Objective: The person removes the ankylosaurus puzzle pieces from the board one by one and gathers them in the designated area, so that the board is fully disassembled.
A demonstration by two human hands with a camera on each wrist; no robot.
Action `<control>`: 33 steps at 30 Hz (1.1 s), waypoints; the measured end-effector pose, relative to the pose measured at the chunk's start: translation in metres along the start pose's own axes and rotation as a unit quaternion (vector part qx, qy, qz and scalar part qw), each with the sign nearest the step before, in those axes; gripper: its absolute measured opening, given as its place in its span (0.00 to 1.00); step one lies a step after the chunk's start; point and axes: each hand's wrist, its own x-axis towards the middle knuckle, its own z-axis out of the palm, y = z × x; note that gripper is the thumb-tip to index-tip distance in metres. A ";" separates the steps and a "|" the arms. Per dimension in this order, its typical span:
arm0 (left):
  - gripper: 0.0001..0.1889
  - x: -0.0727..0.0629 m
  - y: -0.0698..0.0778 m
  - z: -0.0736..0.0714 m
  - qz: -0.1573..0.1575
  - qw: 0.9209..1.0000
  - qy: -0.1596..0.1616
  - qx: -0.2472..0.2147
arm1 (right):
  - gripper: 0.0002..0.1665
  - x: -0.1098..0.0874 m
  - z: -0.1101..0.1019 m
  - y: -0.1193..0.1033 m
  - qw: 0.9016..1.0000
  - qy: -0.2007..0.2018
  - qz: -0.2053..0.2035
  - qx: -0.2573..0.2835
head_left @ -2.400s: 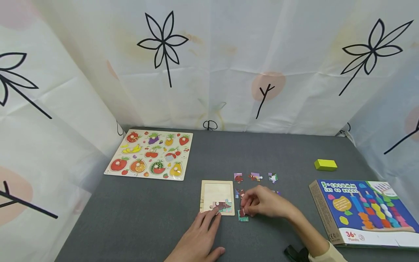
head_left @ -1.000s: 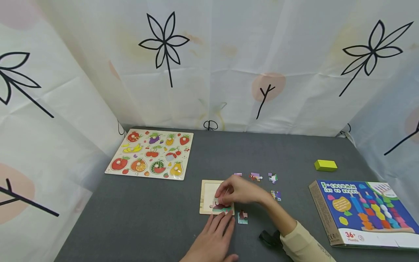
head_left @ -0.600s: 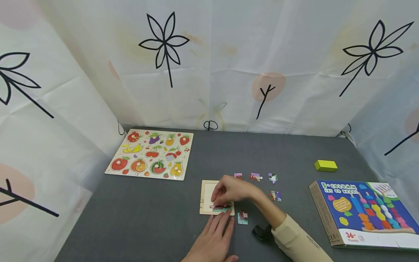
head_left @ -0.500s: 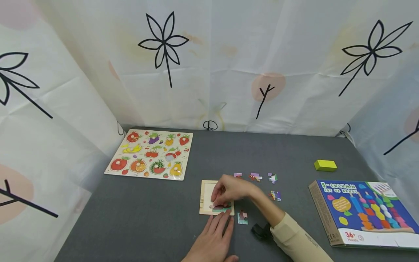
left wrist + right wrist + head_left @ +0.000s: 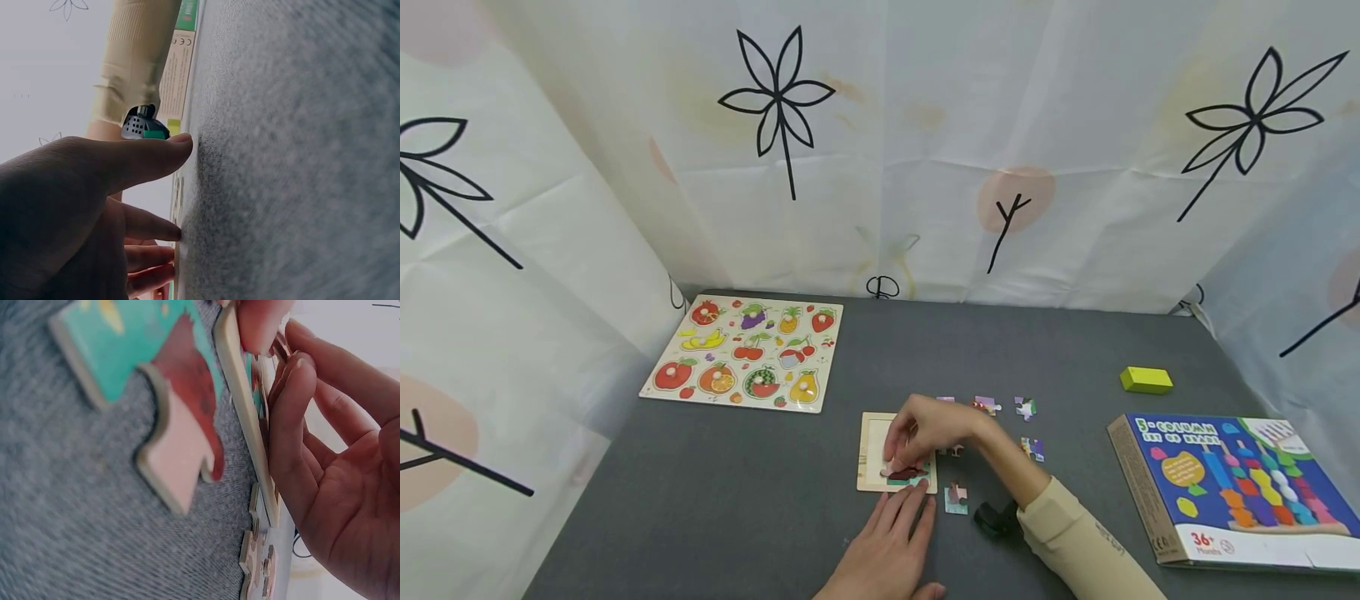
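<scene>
A small wooden puzzle tray (image 5: 866,454) lies mid-table, with joined brown and teal jigsaw pieces (image 5: 917,481) along its near side. Above them my right hand (image 5: 931,429) pinches a jigsaw piece (image 5: 281,365) between thumb and fingers; its print is mostly hidden. My left hand (image 5: 887,542) lies palm down, straight fingers touching the tray's near edge. The left wrist view shows its thumb (image 5: 150,159) extended just over the table. Right of the tray sits a loose teal and brown piece (image 5: 956,499), large in the right wrist view.
More loose pieces, such as a purple one (image 5: 1032,448), lie right and beyond the tray. A fruit peg board (image 5: 741,354) is at back left. On the right are a yellow-green block (image 5: 1146,380) and a blue toy box (image 5: 1232,483).
My right hand has moved left from the loose pieces to above the tray, bringing a piece along. Lately it shifts only slightly. My left hand has slid a little right along the near edge.
</scene>
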 end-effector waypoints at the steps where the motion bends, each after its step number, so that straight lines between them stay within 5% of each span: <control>1: 0.46 0.000 0.000 -0.001 -0.001 1.000 -0.002 -0.002 | 0.04 0.000 -0.001 0.000 1.000 -0.001 0.000 0.001; 8: 0.47 0.000 0.001 -0.003 -0.009 1.000 -0.016 -0.004 | 0.05 0.000 -0.002 0.002 1.000 -0.007 -0.007 0.005; 16: 0.46 0.000 0.002 -0.003 -0.008 1.000 -0.010 0.000 | 0.06 -0.010 -0.005 0.004 0.999 0.045 -0.020 0.017; 33: 0.47 0.000 0.006 -0.005 -0.028 0.999 -0.022 0.013 | 0.06 -0.079 -0.010 0.004 0.994 0.103 -0.046 -0.010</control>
